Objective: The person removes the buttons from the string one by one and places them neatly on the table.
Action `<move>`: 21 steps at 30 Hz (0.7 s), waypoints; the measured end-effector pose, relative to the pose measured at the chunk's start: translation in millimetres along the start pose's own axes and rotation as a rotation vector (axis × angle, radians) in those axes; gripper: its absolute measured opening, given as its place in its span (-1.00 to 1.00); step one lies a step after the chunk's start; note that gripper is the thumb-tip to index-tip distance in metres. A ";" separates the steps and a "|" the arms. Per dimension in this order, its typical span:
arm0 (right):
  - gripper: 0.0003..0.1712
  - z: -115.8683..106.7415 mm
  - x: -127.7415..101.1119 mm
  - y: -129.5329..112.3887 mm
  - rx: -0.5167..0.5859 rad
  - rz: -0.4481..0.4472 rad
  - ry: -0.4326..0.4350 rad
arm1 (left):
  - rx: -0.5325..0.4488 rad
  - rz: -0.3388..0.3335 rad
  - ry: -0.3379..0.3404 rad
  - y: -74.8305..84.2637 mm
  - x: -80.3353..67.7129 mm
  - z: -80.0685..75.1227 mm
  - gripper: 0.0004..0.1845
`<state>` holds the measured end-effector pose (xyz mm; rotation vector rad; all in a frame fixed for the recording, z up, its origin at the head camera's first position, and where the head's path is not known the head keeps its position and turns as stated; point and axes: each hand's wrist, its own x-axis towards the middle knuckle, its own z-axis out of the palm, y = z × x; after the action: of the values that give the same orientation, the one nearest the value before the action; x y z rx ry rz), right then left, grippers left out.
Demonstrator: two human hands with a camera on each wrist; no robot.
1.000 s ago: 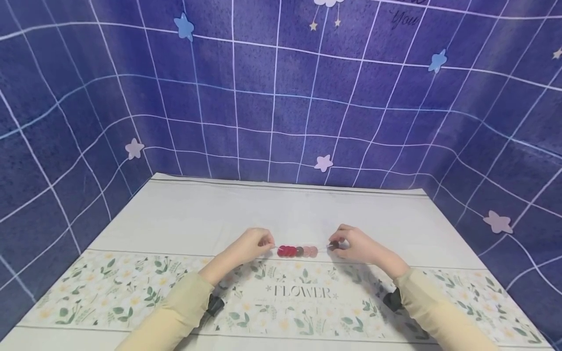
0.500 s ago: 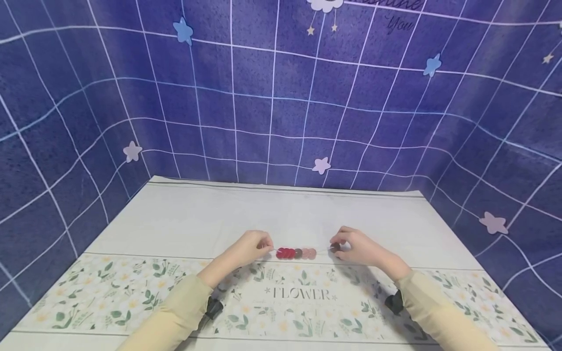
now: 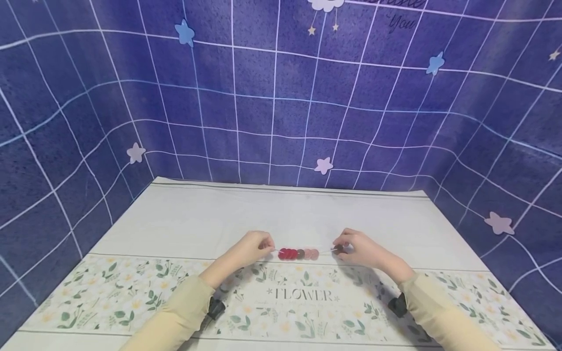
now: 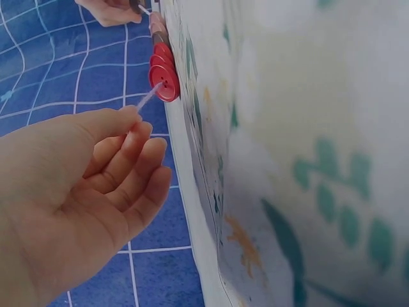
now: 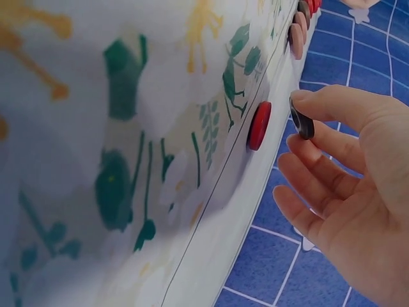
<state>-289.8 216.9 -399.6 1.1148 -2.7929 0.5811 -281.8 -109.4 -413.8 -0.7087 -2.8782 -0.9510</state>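
Note:
My left hand pinches the end of a thin pale cord between thumb and index finger. Strung along the cord are several red buttons, a dark button and pink buttons, pressed together in a row. My right hand pinches another dark button at its edge, to the right of the row. In the head view the cord runs from the pink buttons toward this button; whether it passes through its holes cannot be told. The right hand's other fingers are loosely bent.
A loose red button lies on the tablecloth beside the right hand, hidden in the head view. The white tablecloth has a printed flower band along the front. A blue grid-patterned curtain surrounds the back and sides.
My right hand with the dark button has drawn slightly away to the right from the row. The left hand keeps its hold on the cord. The head view has shifted a little.

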 end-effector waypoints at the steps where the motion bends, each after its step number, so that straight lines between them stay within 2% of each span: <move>1: -0.66 0.1 -0.2 0.1 0.001 -0.001 0.000 | -0.002 -0.004 0.001 0.2 -0.3 0.0 -0.95; 13: -0.68 -2.9 -2.3 2.6 0.006 -0.005 0.032 | 0.000 0.004 0.000 1.0 -0.9 -1.5 -0.93; 21: -0.68 -5.4 -7.5 3.6 -0.014 0.037 0.020 | -0.001 -0.007 -0.007 1.5 -0.8 -0.4 -0.93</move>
<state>-287.1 226.2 -397.4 1.0513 -2.8020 0.5720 -280.4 -108.9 -412.7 -0.7037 -2.8879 -0.9533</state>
